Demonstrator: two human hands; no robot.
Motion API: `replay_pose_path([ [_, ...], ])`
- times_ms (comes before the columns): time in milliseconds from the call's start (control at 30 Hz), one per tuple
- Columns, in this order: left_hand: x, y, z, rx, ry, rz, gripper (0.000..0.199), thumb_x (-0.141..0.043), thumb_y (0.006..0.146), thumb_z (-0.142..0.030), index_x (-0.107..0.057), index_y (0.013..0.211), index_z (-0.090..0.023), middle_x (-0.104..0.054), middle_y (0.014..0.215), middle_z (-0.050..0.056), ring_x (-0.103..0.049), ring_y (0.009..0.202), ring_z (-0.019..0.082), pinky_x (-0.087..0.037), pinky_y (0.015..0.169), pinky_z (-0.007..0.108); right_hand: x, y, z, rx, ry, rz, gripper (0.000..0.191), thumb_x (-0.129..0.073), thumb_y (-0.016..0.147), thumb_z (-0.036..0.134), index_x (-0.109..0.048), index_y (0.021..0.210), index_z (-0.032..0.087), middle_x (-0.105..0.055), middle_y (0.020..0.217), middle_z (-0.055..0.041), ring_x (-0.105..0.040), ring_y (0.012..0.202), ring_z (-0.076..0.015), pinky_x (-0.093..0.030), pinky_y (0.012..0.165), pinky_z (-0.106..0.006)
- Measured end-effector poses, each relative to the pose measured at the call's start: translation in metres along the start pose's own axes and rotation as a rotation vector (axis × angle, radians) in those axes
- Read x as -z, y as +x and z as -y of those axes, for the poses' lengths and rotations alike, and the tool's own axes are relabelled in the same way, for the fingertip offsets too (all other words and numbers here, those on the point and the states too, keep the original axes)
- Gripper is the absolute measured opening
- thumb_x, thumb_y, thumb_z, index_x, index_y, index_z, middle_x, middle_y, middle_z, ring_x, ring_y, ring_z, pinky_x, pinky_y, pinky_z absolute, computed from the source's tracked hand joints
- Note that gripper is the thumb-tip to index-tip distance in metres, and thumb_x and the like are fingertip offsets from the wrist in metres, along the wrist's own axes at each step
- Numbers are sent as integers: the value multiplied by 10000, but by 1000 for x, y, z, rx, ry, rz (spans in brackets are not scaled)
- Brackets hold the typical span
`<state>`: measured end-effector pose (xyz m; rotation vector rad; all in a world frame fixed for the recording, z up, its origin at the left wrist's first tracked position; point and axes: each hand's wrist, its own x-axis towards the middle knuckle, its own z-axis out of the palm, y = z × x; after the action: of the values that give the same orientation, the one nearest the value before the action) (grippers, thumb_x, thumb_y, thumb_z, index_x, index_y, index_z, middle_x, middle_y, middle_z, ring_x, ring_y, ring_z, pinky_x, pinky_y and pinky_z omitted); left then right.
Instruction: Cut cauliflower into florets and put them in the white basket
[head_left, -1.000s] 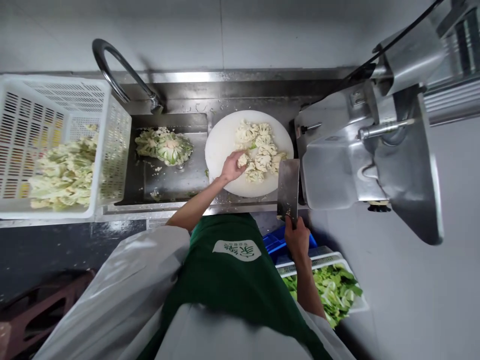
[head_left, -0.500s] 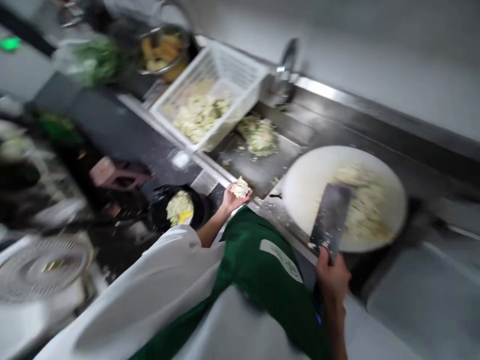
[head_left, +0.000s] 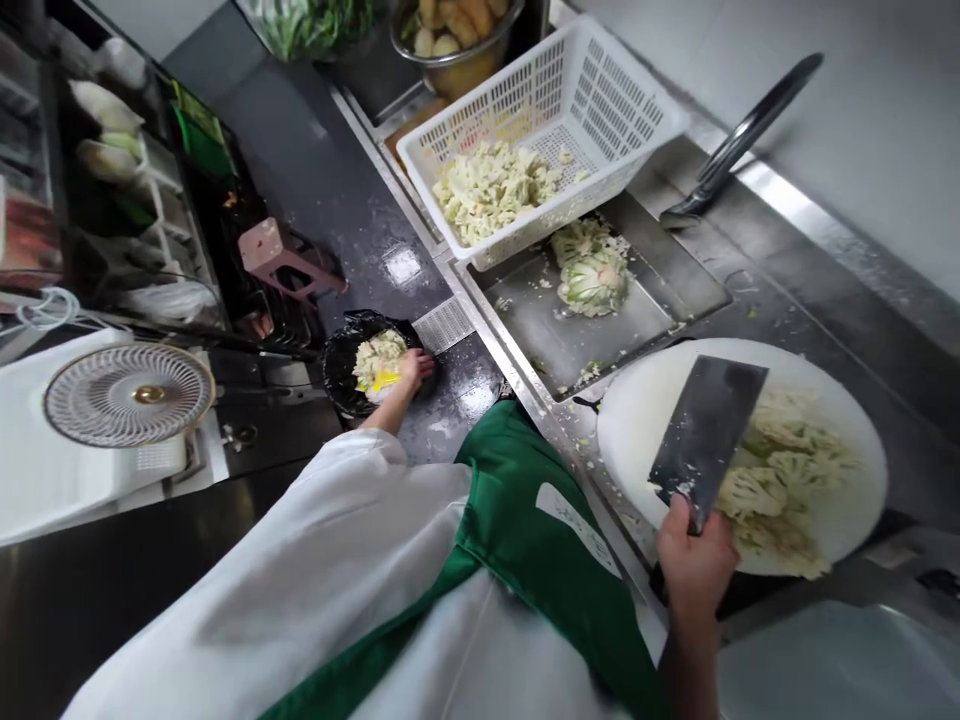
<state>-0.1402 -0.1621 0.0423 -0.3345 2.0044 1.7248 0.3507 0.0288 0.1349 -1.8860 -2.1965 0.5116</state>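
My right hand [head_left: 696,555] is wrapped round the handle of a cleaver [head_left: 712,425], its broad dark blade lying over the round white cutting board [head_left: 634,420]. Cut cauliflower [head_left: 787,480] is heaped on the right part of that board, beside the blade. Off to the left, my left hand [head_left: 414,370] reaches over a bin lined with a black bag [head_left: 337,365]. Its fingers stretch out and nothing shows in them. Pale cauliflower scraps [head_left: 377,355] and something yellow fill the bin just beside that hand.
A white slatted basket [head_left: 637,140] holding cauliflower florets [head_left: 499,185] stands over the sink [head_left: 555,345], where cauliflower heads [head_left: 592,280] lie. A faucet [head_left: 742,135] rises behind. A pink stool [head_left: 274,250], a fan [head_left: 127,395] and a bowl of root vegetables [head_left: 457,55] are around.
My left hand has moved left and out over the bin, and the pale cauliflower piece it carried is gone from it. My right hand still grips the cleaver. The view has shifted.
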Motion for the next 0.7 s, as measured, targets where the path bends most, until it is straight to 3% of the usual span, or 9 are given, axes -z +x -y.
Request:
replay_pose_path([
  [100,-100,-36,41,-96,177,289,187,-590,936,-249,-610,777,-152,-566,649,-5,-509,601,96,-485,735,283,5,-18,-8,-167,18,-74,427,-514,879,568,-661,833,170,-653,666,-120,-635,660,-285,-431,611,-354],
  [167,-164,-68,63,-186,264,553,100,-645,880,-191,-663,789,-155,-641,743,28,-572,705,132,-502,813,309,7,-37,-12,-289,36,-133,453,-516,871,570,-678,893,147,-683,713,-140,-651,698,-300,-453,623,-365],
  [267,-239,-124,84,-648,503,1115,161,-575,910,-196,-716,984,-176,-672,969,89,-623,964,212,-498,976,384,8,-66,-17,-457,86,-211,531,-483,868,593,-678,976,111,-719,823,-184,-677,762,-310,-481,666,-378],
  [333,-278,-156,91,-925,604,1391,295,-557,922,-229,-687,1181,-176,-630,1167,137,-582,1153,263,-457,1067,443,8,-81,-23,-572,142,-230,530,-477,874,605,-674,985,125,-730,856,-180,-684,779,-296,-484,682,-363],
  [433,-324,-192,100,-1078,841,1518,627,-698,854,-322,-545,1451,-210,-464,1458,180,-439,1339,374,-394,1098,549,6,-99,-32,-710,236,-296,497,-489,893,625,-661,972,165,-732,803,-131,-683,749,-259,-480,667,-326],
  [500,-344,-210,106,-1195,1018,1553,761,-744,832,-359,-462,1534,-272,-370,1554,175,-369,1373,432,-376,1067,595,3,-113,-34,-779,289,-351,475,-507,893,628,-654,954,181,-724,749,-103,-682,725,-248,-474,648,-310],
  [600,-363,-229,118,-1280,1031,1686,611,-683,883,-285,-544,1477,-315,-440,1515,150,-392,1347,423,-375,1043,590,-1,-132,-32,-848,355,-388,450,-520,887,622,-646,932,192,-706,685,-76,-679,687,-248,-462,623,-305],
  [700,-382,-233,129,-1182,892,1734,428,-672,855,-192,-704,1280,-241,-593,1317,147,-510,1219,367,-419,1024,541,-5,-141,-30,-878,398,-385,436,-517,888,618,-640,912,201,-695,659,-62,-673,676,-248,-457,617,-307],
])
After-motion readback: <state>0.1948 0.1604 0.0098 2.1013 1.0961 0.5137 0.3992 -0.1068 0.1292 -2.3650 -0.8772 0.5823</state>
